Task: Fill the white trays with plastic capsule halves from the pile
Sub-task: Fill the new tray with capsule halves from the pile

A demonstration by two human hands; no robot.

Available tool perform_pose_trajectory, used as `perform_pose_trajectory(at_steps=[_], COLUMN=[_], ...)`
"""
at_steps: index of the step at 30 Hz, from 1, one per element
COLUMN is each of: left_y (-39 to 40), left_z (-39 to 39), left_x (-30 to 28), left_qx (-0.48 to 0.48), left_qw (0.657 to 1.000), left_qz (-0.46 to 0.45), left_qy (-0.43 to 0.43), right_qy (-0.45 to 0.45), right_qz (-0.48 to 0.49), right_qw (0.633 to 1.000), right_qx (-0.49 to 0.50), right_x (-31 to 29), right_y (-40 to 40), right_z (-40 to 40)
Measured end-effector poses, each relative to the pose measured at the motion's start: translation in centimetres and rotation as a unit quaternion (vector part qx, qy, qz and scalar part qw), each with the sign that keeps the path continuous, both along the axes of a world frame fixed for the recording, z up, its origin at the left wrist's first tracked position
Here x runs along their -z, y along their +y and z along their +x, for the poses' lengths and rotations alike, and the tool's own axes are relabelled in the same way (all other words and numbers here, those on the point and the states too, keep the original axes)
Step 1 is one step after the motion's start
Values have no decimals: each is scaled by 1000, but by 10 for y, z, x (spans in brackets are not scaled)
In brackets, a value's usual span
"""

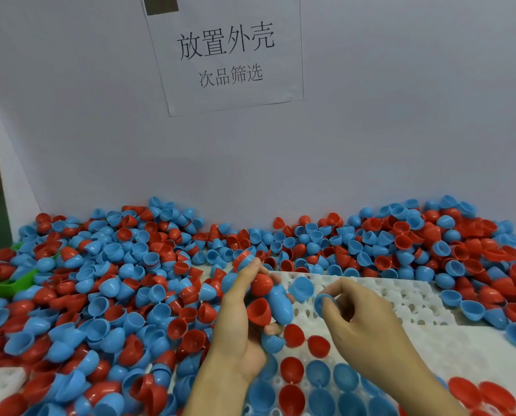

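You have one view, from your head, looking forward and down. It sits close over your hands and faces the white wall (400, 130) at the far side.

A white partition wall (385, 139) stood upright along the far edge of the desk. A white paper sheet (226, 52) hung on it, slightly tilted, printed with two lines of black Chinese characters, the upper line larger. A strip of dark tape (160, 5) held the sheet's top left corner. At the desk's left edge lay a green plastic object (9, 286), partly buried and hard to identify.
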State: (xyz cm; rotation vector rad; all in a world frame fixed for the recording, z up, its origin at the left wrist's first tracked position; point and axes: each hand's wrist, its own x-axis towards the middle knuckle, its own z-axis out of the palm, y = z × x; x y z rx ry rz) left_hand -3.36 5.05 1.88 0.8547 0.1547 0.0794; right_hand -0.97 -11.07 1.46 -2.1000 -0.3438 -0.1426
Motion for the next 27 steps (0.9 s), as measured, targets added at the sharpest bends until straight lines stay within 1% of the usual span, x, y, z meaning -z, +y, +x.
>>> perform_pose_trajectory(at_steps=[2, 5, 8, 10, 13, 19, 23, 27], left_y=[6, 16, 23, 26, 29, 29, 29, 31], left_z=[1, 1, 1, 1, 2, 2, 3, 3], left_x=[1, 2, 3, 5, 6, 7, 9, 10], left_qx=[-31, -73, -89, -96, -101, -100, -90, -88], left_qw=[999, 996, 994, 993, 992, 990, 991, 990], left_qz=[-22, -45, -64, -65, -70, -94, -100, -112], left_qy=[0, -9, -7, -5, -3, 8, 8, 6], right_qy=[-18, 33, 114, 149, 177, 215, 224, 190], right_qz=[-9, -8, 26, 62, 88, 140, 127, 53], right_qw=[999, 997, 992, 987, 980, 965, 965, 977], right_qx=[48, 73, 37, 13, -23, -44, -46, -77], right_x=[-2, -6, -10, -13, -16, -12, -15, -26], right_y=[-5, -14, -19, -20, -19, -19, -12, 6], right_z=[2, 3, 2, 2, 2, 5, 6, -1])
